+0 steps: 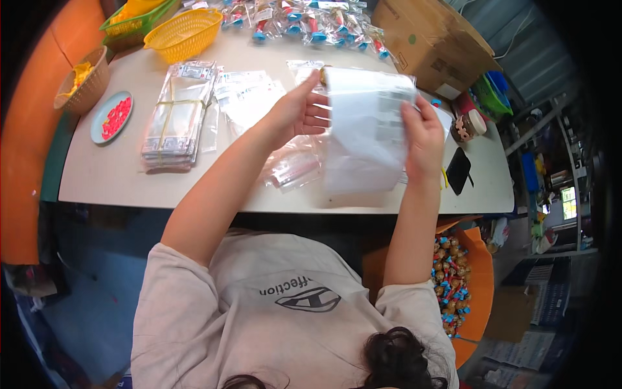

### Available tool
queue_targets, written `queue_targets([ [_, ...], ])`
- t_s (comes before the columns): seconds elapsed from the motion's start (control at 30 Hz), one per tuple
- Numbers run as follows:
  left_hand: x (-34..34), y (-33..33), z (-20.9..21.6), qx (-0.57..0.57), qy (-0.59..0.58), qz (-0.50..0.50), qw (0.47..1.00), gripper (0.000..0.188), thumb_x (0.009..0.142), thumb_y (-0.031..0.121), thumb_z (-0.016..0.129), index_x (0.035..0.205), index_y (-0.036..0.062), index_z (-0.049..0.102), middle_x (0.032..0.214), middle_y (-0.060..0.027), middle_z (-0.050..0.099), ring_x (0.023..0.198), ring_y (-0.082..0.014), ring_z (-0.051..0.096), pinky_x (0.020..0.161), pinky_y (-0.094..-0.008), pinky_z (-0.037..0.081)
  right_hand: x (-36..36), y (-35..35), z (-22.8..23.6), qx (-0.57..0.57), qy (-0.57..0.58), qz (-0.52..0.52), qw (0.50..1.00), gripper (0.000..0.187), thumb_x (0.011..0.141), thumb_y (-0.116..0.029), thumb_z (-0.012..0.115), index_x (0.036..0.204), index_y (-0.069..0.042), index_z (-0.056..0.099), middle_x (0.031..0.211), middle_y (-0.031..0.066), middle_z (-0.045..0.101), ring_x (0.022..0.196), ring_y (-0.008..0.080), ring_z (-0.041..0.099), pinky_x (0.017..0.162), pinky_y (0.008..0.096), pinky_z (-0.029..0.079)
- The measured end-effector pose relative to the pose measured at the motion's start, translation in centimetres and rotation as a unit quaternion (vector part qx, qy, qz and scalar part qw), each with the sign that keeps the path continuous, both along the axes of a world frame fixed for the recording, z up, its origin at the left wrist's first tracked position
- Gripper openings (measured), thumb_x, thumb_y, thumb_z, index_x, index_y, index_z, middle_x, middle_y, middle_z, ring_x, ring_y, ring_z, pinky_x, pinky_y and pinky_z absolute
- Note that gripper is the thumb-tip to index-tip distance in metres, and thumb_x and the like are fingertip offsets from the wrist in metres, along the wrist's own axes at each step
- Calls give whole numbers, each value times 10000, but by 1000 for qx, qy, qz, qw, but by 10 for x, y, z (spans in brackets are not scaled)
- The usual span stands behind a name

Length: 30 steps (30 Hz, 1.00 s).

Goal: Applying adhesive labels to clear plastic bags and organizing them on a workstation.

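A white sheet-like plastic bag, slightly blurred, hangs upright above the table in front of me. My right hand pinches its right edge, the thumb on the near side. At the bag's left edge is my left hand, thumb raised and fingers stretched apart; whether the fingertips touch the bag I cannot tell. A small golden-brown thing shows by the left thumb tip, mostly hidden. Below the hands, clear plastic bags lie loose on the white table.
Left stand a banded stack of clear bags, a plate of pink pieces and yellow baskets. Bagged toys lie at the back beside a cardboard box. Right are a jar and a black phone. Golden-headed toys fill an orange-lined bin below.
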<state>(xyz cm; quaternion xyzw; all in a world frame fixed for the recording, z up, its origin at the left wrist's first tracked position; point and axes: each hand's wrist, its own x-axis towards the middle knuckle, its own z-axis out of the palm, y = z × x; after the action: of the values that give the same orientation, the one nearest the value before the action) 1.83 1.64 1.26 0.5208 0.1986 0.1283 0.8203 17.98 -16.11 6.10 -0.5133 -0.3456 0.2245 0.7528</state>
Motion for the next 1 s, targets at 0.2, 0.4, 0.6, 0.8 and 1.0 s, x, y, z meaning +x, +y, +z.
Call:
queue_targets([
  [0.2, -24, -1, 19, 48, -89, 71, 992, 583, 936, 414, 637, 1271, -57, 564, 1151, -153, 672, 1045, -238, 665, 895, -380, 544, -15, 51, -4, -127, -47, 86, 987, 400, 908, -87, 687, 1267, 46, 570, 1036, 76, 704, 925, 98, 648, 812, 225, 501],
  [0.4, -29, 20, 8, 46, -45, 131, 989, 482, 912, 244, 679, 1260, -66, 555, 1179, -161, 657, 1063, -244, 663, 942, -359, 524, -12, 69, -12, -204, -125, 119, 964, 477, 867, -41, 715, 1314, 17, 558, 1028, 87, 708, 883, 105, 665, 738, 219, 525],
  [0.6, -31, 19, 5, -28, -25, 138, 990, 478, 895, 223, 682, 1244, -80, 560, 1155, -181, 659, 1007, -262, 683, 846, -369, 571, -4, 64, -18, -220, -190, 163, 943, 395, 841, 46, 709, 1227, 12, 634, 1030, 96, 698, 916, 131, 671, 812, 260, 556],
  [0.8, -37, 2, 16, -172, -90, 88, 977, 513, 880, 212, 714, 1285, -47, 535, 1186, -154, 648, 1061, -256, 658, 901, -376, 543, -17, 72, -32, -144, -108, 114, 977, 375, 818, 48, 737, 1184, 24, 663, 1008, 62, 688, 832, 104, 632, 760, 229, 531],
  [1.0, -39, 4, 14, -120, -70, 54, 989, 478, 879, 175, 707, 1289, -16, 553, 1193, -124, 648, 1087, -220, 635, 930, -358, 514, -13, 61, -28, -149, -113, 149, 971, 384, 789, 74, 743, 1163, 28, 675, 972, 35, 668, 794, 96, 606, 719, 210, 502],
])
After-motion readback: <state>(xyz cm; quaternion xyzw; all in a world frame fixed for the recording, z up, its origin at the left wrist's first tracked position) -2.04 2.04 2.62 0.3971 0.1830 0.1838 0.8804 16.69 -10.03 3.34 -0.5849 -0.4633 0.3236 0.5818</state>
